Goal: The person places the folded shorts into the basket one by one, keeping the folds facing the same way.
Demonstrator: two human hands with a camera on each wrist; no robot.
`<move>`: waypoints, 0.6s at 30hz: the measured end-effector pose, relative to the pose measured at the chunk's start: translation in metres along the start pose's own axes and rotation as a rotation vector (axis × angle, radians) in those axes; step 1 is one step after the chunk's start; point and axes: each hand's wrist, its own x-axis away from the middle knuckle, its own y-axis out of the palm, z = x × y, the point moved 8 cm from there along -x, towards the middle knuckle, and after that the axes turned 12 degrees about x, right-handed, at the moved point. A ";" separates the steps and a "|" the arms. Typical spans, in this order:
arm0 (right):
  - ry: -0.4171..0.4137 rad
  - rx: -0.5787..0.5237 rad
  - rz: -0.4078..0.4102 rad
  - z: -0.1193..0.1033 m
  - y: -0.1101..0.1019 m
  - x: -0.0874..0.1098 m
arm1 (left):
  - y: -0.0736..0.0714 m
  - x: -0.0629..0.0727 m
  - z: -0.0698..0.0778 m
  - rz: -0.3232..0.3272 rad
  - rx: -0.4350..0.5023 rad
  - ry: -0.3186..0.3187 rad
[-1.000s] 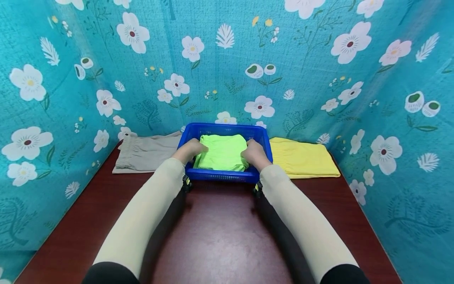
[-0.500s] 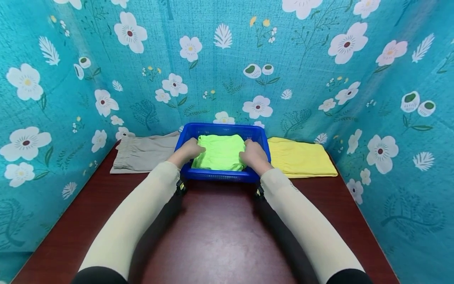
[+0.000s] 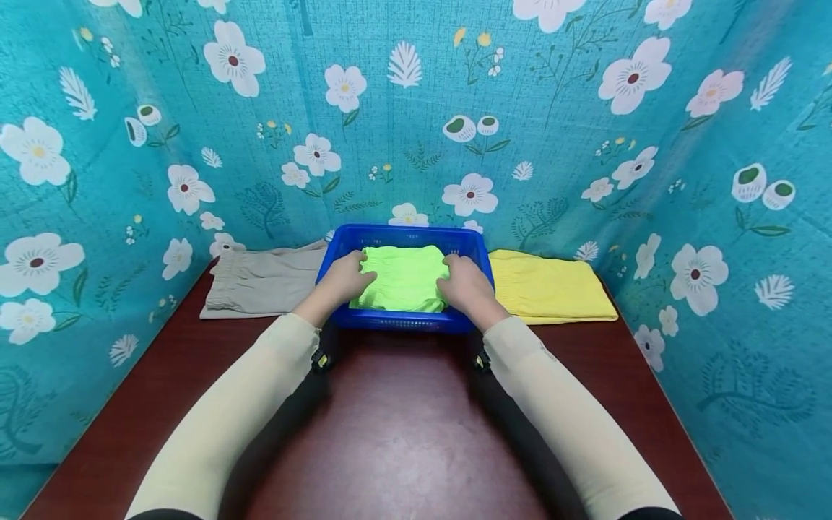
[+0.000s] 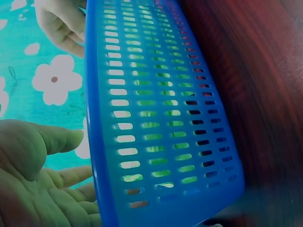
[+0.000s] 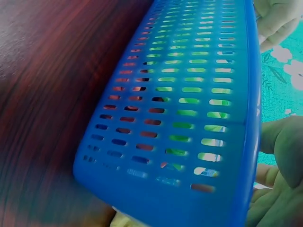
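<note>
A folded lime-green garment (image 3: 406,278), which looks like shorts or trousers, lies flat inside the blue plastic basket (image 3: 406,321). My left hand (image 3: 344,278) is over the basket's left rim, thumb and fingers spread apart at the garment's left edge. On the opposite side my right hand (image 3: 464,282) reaches over the right rim, its thumb over the garment's right edge. Whether either hand touches the cloth cannot be told. Both wrist views look at the slotted basket wall (image 4: 156,113), with green cloth showing through; the left palm (image 4: 42,189) and right palm (image 5: 284,175) hold nothing visible.
Folded grey trousers (image 3: 266,282) with a gathered waistband lie left of the basket. A folded yellow pair (image 3: 552,285) lies to its right. The dark red-brown table (image 3: 403,404) extends towards me. A turquoise flowered cloth (image 3: 416,123) surrounds the back and sides.
Both hands have drawn slightly back towards me, and the left thumb has spread away from its fingers. Garment and basket stay in place; the view has shifted a little.
</note>
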 end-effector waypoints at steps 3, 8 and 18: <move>-0.048 0.017 0.028 -0.002 -0.003 0.006 | 0.002 0.009 0.007 0.013 -0.008 0.033; -0.123 0.018 0.067 -0.003 -0.009 0.017 | 0.006 0.023 0.018 0.030 -0.042 0.101; -0.182 0.053 0.159 0.001 -0.023 0.037 | 0.035 0.052 0.046 0.119 -0.056 0.271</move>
